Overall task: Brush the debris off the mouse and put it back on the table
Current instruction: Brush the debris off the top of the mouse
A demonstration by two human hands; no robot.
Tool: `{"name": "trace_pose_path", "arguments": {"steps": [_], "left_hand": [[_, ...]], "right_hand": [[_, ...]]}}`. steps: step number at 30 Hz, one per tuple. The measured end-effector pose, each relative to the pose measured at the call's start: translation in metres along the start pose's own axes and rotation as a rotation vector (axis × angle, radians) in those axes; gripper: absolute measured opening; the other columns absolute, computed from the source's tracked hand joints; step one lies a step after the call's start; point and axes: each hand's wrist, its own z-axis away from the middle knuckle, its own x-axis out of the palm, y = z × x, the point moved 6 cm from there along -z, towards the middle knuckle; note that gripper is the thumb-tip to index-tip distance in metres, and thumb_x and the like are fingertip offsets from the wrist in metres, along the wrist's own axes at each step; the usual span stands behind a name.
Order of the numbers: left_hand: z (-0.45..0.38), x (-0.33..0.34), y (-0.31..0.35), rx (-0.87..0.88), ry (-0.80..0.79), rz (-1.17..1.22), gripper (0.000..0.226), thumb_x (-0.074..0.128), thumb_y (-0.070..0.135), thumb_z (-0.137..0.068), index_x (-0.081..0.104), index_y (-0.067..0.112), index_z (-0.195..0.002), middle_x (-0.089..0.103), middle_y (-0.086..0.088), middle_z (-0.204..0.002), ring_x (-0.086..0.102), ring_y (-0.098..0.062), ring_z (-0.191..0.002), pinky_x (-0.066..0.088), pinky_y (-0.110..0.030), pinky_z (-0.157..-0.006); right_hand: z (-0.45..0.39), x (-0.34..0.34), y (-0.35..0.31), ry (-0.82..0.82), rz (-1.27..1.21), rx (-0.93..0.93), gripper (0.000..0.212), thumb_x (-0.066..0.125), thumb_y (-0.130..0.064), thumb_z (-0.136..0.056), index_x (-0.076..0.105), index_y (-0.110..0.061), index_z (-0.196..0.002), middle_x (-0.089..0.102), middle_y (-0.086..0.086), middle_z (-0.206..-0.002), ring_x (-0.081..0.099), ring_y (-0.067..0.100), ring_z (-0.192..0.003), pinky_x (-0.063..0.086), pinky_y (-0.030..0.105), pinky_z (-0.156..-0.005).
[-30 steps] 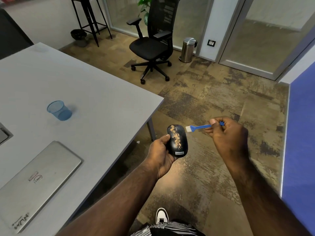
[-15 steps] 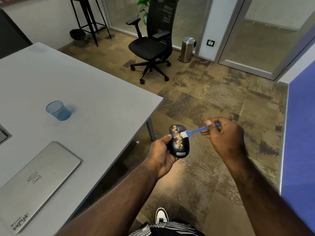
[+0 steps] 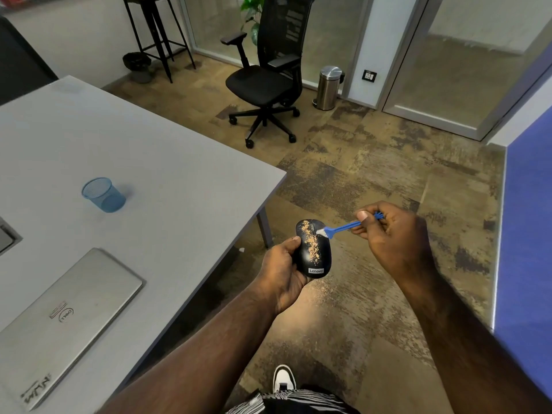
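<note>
My left hand (image 3: 282, 270) grips a black Lenovo mouse (image 3: 315, 252) from its left side, holding it over the floor just right of the grey table (image 3: 167, 174). A streak of tan debris (image 3: 310, 242) runs along the top of the mouse. My right hand (image 3: 394, 234) pinches a small blue brush (image 3: 343, 228) by its handle. The white bristles touch the upper right edge of the mouse, beside the debris.
On the table lie a closed silver laptop (image 3: 65, 321) and a blue mesh cup (image 3: 103, 195). A black office chair (image 3: 268, 76), a steel bin (image 3: 328, 88) and a tall stool (image 3: 155, 34) stand further back. A blue panel (image 3: 528, 234) is at my right.
The brush came in from the right until its bristles met the upper part of the mouse. My left hand has kept the mouse nearly still.
</note>
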Motion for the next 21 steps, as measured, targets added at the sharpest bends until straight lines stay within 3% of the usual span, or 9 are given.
{"name": "trace_pose_path", "arguments": {"steps": [7,11,15,21], "left_hand": [[0.0,-0.002,-0.002,-0.003,0.001,0.014,0.037,0.034,0.017,-0.102,0.053,-0.001,-0.128,0.057,-0.025,-0.133,0.052,-0.041,-0.127,0.043,-0.052,-0.104],[0.0,-0.001,-0.003,-0.006,-0.019,0.005,0.035,0.034,0.018,-0.102,0.057,0.0,-0.122,0.058,-0.025,-0.132,0.051,-0.041,-0.128,0.043,-0.052,-0.104],[0.0,-0.001,-0.006,-0.015,-0.022,0.004,0.037,0.033,0.017,-0.102,0.054,-0.001,-0.126,0.056,-0.026,-0.135,0.05,-0.043,-0.128,0.043,-0.053,-0.102],[0.002,-0.001,-0.003,-0.015,-0.017,0.013,0.041,0.032,0.018,-0.102,0.05,-0.002,-0.133,0.054,-0.027,-0.137,0.048,-0.042,-0.13,0.043,-0.051,-0.104]], "right_hand": [[0.001,-0.012,-0.002,0.074,-0.068,-0.012,0.022,0.055,-0.044,-0.087,0.071,-0.031,-0.093,0.07,-0.018,-0.072,0.073,0.011,-0.065,0.062,0.047,-0.06],[0.003,-0.001,0.004,0.032,-0.005,0.01,0.01,0.061,-0.029,-0.093,0.071,-0.027,-0.093,0.07,-0.017,-0.07,0.074,0.013,-0.065,0.063,0.047,-0.061],[-0.003,-0.006,0.016,0.099,0.051,0.076,0.016,0.06,-0.022,-0.097,0.072,-0.016,-0.105,0.069,-0.015,-0.071,0.074,0.008,-0.071,0.063,0.043,-0.069],[0.003,-0.007,0.013,0.057,-0.145,0.072,0.01,0.061,-0.037,-0.089,0.067,-0.039,-0.081,0.074,-0.016,-0.072,0.074,0.006,-0.065,0.064,0.036,-0.062]]}}
